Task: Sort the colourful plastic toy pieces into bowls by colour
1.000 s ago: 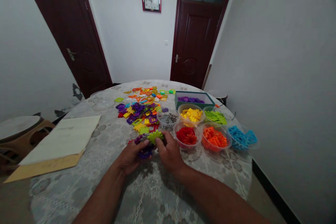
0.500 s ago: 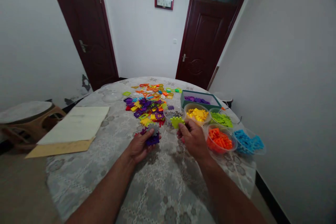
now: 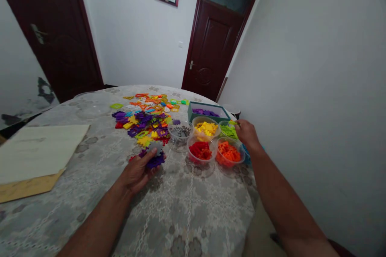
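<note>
My left hand is closed around a small stack of plastic building pieces, with a grey piece on top and purple pieces below. It is just in front of a mixed heap of pieces. My right hand pinches a lime-green building piece above the bowl of green pieces. Under my right forearm, the bowl of blue pieces is mostly hidden.
Clear bowls hold red pieces, orange pieces, yellow pieces and grey pieces. Behind them stands a green box with purple pieces. Paper sheets lie on the left of the patterned tablecloth.
My right hand has moved right with the lime-green piece, from near the grey bowl to the green one, uncovering the red bowl. The view has turned right. My left hand keeps its stack.
</note>
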Motion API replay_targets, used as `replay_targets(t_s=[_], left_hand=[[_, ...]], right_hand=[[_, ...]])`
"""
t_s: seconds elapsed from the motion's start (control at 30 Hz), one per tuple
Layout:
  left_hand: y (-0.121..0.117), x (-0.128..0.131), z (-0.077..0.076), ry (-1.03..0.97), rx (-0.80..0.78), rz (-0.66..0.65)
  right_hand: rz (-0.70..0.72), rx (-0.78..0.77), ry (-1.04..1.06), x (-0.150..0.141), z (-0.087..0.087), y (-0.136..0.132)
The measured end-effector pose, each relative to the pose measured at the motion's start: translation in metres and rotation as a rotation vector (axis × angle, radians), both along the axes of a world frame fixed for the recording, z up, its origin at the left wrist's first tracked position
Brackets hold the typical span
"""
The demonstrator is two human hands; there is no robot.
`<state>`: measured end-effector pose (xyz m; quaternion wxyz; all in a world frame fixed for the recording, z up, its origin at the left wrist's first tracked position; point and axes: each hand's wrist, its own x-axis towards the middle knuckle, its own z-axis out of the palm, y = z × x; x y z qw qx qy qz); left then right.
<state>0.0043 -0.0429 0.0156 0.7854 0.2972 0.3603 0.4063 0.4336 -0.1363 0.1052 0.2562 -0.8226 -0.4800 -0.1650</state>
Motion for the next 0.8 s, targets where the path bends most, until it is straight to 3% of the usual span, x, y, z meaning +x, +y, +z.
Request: replay_targets(t_s=[0.2,0.4,0.47,0.57,0.7,0.8], left_hand=[[-0.001,0.001,-0.004,0.01,0.021,-0.01],[-0.007,0.003,0.0,0.035,0.024,-0.049],[-0.01,0.004,0.001,0.04,0.03,-0.076],[-0.013,0.005,0.001,0.038,0.048,-0.117],[-0.015,0.004,-0.001,0.043,0.078,-0.179],[-0.017,0.002,-0.002,0.015,0.114,-0.233]], right_hand=[[-0.06,0.026,0.015,0.011,-0.012,0.007],[-0.029,0.084,0.018,-0.018,-0.007,-0.013],[0.048,0.144,0.033,-0.042,-0.006,-0.021],[0.285,0.235,0.119,-0.097,-0.008,-0.034],[0.609,0.156,0.272,-0.18,-0.019,-0.047],[0.783,0.084,0.36,-0.227,-0.032,-0.045]])
